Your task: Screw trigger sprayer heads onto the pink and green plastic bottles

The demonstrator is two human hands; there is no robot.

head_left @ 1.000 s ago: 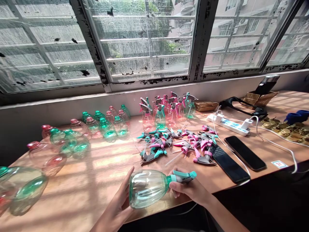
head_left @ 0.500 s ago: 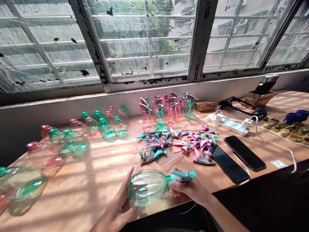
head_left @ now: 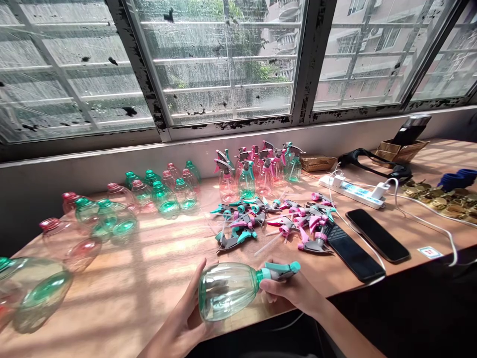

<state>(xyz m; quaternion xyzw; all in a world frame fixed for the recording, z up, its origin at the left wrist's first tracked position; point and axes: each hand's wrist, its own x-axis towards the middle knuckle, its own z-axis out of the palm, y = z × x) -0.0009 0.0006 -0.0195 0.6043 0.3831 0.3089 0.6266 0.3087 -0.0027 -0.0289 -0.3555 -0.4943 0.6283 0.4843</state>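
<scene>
A clear green spray bottle (head_left: 228, 291) lies on its side in my hands over the table's front edge, its neck to the right. Around its base end, my left hand (head_left: 188, 311) is closed, thumb below and a finger above. My right hand (head_left: 288, 288) grips the teal and grey spray head (head_left: 279, 271) at the collar, where it meets the bottle's neck. Some of my right fingers are hidden behind the collar. Just beyond the bottle lies a pile of loose teal, pink and grey spray heads (head_left: 236, 241) with thin tubes.
Open green and pink bottles (head_left: 164, 198) stand on the left of the table. Several bottles with spray heads (head_left: 246, 181) stand by the window wall. To the right are two phones (head_left: 377, 236), a power strip (head_left: 352, 191) with white cables, black straps (head_left: 372, 161) and brass-coloured parts (head_left: 434, 199).
Little differs. The spray head has shifted very slightly to the left with my right hand; the bottle stays in the same hold.
</scene>
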